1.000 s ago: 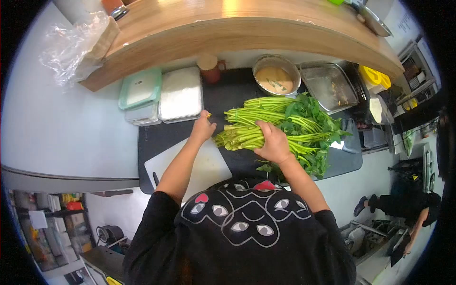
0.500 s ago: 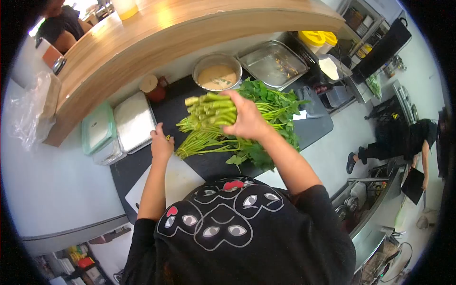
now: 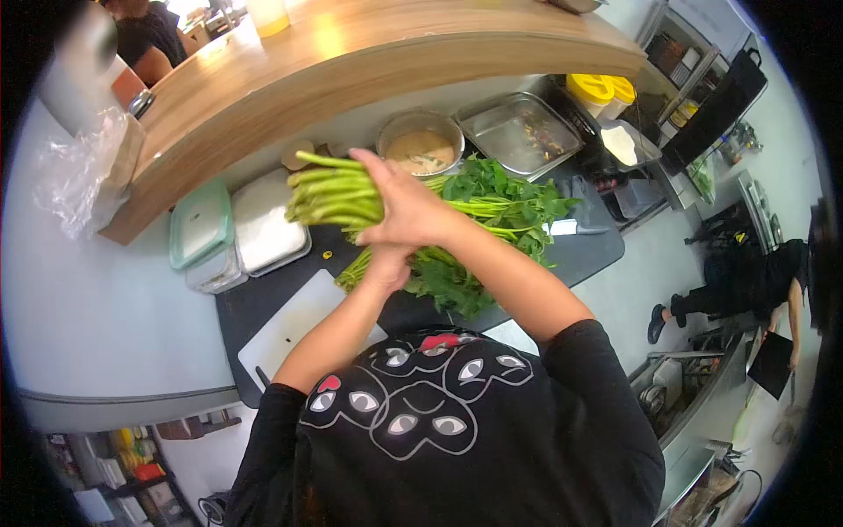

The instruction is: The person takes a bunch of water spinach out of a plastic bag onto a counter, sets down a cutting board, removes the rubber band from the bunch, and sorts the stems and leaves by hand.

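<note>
My right hand (image 3: pixel 408 204) is wrapped round a bunch of thick green vegetable stems (image 3: pixel 338 193), held up above the counter with the cut ends toward the left. Just below it is my left hand (image 3: pixel 389 265), close against the underside of the right hand; its fingers are hidden. Behind and beneath both hands lies a pile of leafy greens (image 3: pixel 509 198) with long stems on the black counter (image 3: pixel 255 303). A small yellow piece (image 3: pixel 327 255) rests to the left of my hands. Near my body is a white cutting board (image 3: pixel 290 323) with dark specks.
A metal bowl of tan liquid (image 3: pixel 421 145) and a steel tray (image 3: pixel 518 132) stand along the back. To the left are lidded containers (image 3: pixel 200 224) and a white-topped tray (image 3: pixel 263 224). A wooden shelf (image 3: pixel 395 61) overhangs the back. Another person (image 3: pixel 738 299) is at the right.
My right hand has carried the bunch of stems leftward. My left hand has moved right and up to meet it, leaving the small yellow piece on the counter. The view has shifted slightly.
</note>
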Demonstrator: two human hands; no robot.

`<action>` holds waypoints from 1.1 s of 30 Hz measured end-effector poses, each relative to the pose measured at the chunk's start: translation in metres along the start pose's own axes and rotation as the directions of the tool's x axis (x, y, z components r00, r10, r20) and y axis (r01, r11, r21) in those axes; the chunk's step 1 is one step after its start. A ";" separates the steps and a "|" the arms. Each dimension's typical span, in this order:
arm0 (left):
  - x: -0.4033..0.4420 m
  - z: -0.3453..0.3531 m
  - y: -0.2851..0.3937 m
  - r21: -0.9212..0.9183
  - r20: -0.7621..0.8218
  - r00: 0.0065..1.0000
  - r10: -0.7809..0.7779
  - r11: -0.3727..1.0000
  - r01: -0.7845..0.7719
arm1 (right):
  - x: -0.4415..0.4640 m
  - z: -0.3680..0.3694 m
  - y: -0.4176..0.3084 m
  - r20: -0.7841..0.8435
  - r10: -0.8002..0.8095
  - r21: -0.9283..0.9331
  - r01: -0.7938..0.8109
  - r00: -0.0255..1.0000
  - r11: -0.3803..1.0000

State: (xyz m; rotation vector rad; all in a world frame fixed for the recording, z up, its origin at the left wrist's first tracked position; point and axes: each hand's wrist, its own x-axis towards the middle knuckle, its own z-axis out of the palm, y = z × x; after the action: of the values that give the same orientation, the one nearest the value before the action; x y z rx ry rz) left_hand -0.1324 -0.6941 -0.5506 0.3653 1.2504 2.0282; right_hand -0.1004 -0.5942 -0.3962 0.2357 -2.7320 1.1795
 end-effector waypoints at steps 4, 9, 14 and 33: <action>-0.007 0.004 0.006 -0.236 -0.056 0.989 0.137 0.960 -0.147 | -0.005 -0.001 0.020 0.121 -0.251 0.222 0.220 0.960 0.950; -0.011 -0.005 0.012 -0.303 -0.021 0.988 0.155 0.941 -0.154 | -0.019 -0.027 0.077 0.094 -0.051 0.332 0.017 0.994 0.943; 0.000 -0.032 0.012 -0.375 -0.010 0.998 0.061 0.925 -0.060 | -0.049 -0.048 0.129 0.293 0.177 0.201 -0.241 0.940 0.949; 0.014 -0.032 -0.014 -0.058 -0.252 0.932 -0.259 0.966 0.253 | -0.041 -0.034 0.103 -0.147 0.280 -0.329 -0.314 0.949 0.891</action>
State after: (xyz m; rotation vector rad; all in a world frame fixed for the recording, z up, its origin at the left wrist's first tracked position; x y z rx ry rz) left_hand -0.1542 -0.7014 -0.5803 -0.0767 1.3489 1.9038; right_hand -0.0791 -0.4966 -0.4546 -0.2877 -2.8948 0.7115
